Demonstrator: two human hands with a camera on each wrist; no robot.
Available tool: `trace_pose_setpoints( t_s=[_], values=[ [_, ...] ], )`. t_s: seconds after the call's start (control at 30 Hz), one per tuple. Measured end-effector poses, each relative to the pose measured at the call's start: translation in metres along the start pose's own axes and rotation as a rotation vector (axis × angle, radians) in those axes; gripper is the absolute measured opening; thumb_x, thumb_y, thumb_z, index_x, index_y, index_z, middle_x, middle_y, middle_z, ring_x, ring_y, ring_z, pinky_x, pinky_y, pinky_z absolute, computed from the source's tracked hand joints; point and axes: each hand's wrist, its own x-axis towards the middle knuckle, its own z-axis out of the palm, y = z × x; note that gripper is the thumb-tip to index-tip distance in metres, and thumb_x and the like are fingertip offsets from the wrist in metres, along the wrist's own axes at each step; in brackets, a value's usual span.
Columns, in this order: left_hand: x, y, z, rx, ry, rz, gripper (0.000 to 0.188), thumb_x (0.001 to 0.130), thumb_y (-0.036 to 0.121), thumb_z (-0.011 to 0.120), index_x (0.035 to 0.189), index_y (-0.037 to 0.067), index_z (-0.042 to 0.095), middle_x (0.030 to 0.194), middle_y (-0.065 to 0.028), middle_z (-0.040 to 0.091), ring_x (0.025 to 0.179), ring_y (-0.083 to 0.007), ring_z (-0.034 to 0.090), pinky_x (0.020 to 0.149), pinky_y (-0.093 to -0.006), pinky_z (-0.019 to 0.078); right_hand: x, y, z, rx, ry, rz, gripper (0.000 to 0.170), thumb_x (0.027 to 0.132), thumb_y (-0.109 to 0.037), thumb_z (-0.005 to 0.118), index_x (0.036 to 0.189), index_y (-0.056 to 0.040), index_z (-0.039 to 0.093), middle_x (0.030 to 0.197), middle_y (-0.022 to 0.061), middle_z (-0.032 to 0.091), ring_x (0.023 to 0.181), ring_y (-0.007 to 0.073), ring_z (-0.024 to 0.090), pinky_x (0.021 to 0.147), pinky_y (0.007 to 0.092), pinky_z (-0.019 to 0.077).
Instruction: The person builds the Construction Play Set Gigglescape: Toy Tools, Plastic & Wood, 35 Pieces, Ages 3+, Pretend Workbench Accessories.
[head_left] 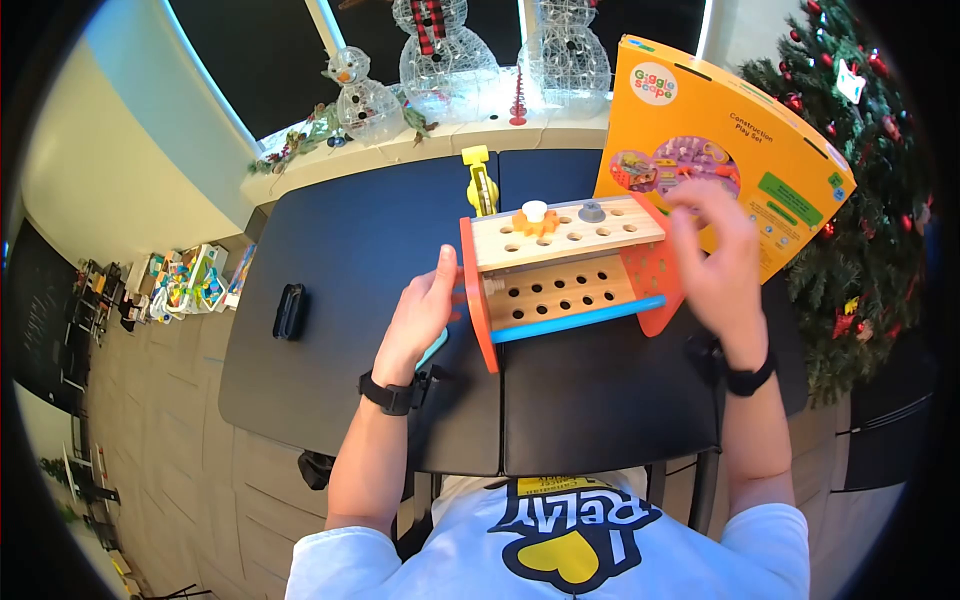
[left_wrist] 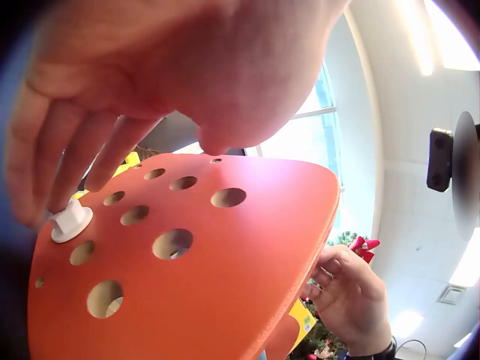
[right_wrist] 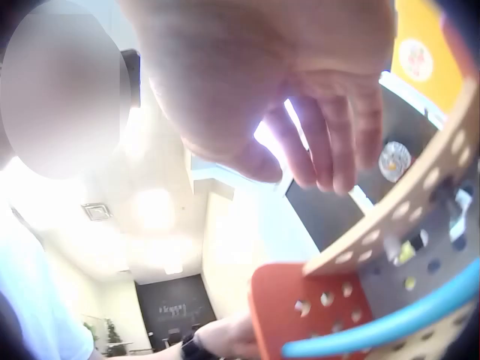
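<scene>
The toy workbench stands on the table, with a holed wooden top point(head_left: 488, 258), red side panels point(head_left: 478, 300) and a blue bar point(head_left: 580, 318). An orange gear point(head_left: 549, 226) with a white piece point(head_left: 535, 209) and a grey piece point(head_left: 591, 212) sit on top. Beside the left panel is my left hand point(head_left: 422, 312), fingers extended; in the left wrist view its fingertips are at a white bolt head point(left_wrist: 71, 221) on that panel, contact unclear. My right hand point(head_left: 725, 265), fingers loosely bent and holding nothing, is raised by the right panel point(head_left: 655, 290).
A yellow toy piece point(head_left: 480, 185) stands behind the bench. The large orange box point(head_left: 740, 130) leans at the back right, near a decorated tree point(head_left: 860, 250). A black object point(head_left: 290, 312) lies on the table's left, and a light-blue item point(head_left: 433, 348) shows beside my left wrist.
</scene>
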Motion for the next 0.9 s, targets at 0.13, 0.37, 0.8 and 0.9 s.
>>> trace_pose_setpoints(
  t_s=[0.13,0.37,0.8,0.9],
  values=[
    [-0.005,0.025,0.004,-0.006,0.008,0.032,0.093,0.105,0.074,0.030,0.132,-0.007,0.067,0.118,-0.0209,0.074,0.118,-0.0301,0.068,0.097,-0.0398,0.0530,0.009,0.065,-0.003,0.189,-0.254,0.563,0.044,0.106,-0.037,0.058,0.125,0.0009,0.070,0.124,0.0208,0.072,0.105,0.0239,0.072,0.085,0.0337,0.0567],
    [0.024,0.021,0.003,0.022,-0.007,0.053,0.066,0.106,0.051,0.051,0.124,-0.010,0.071,0.117,-0.0202,0.075,0.111,-0.0246,0.067,0.097,-0.0338,0.0494,0.008,0.097,0.031,0.770,-0.674,0.912,0.054,0.112,-0.041,0.047,0.135,0.0050,0.065,0.133,0.0122,0.070,0.118,0.0170,0.065,0.105,0.0303,0.0473],
    [0.005,0.026,-0.010,-0.113,0.039,0.351,0.055,0.105,0.029,0.063,0.148,-0.005,0.055,0.127,-0.0131,0.071,0.115,-0.0152,0.062,0.102,-0.0320,0.0484,-0.015,0.090,0.033,0.739,-0.549,0.467,0.055,0.110,-0.029,0.056,0.154,0.0027,0.047,0.141,0.0108,0.062,0.127,0.0157,0.057,0.108,0.0320,0.0450],
    [0.001,0.025,-0.008,-0.213,0.006,0.368,0.056,0.102,0.017,0.068,0.151,-0.004,0.051,0.138,-0.0125,0.065,0.123,-0.0176,0.060,0.110,-0.0342,0.0453,-0.028,0.091,0.040,0.819,-0.481,0.422,0.057,0.108,-0.021,0.060,0.156,0.0018,0.042,0.143,0.0100,0.061,0.129,0.0162,0.057,0.111,0.0334,0.0442]
  ],
)
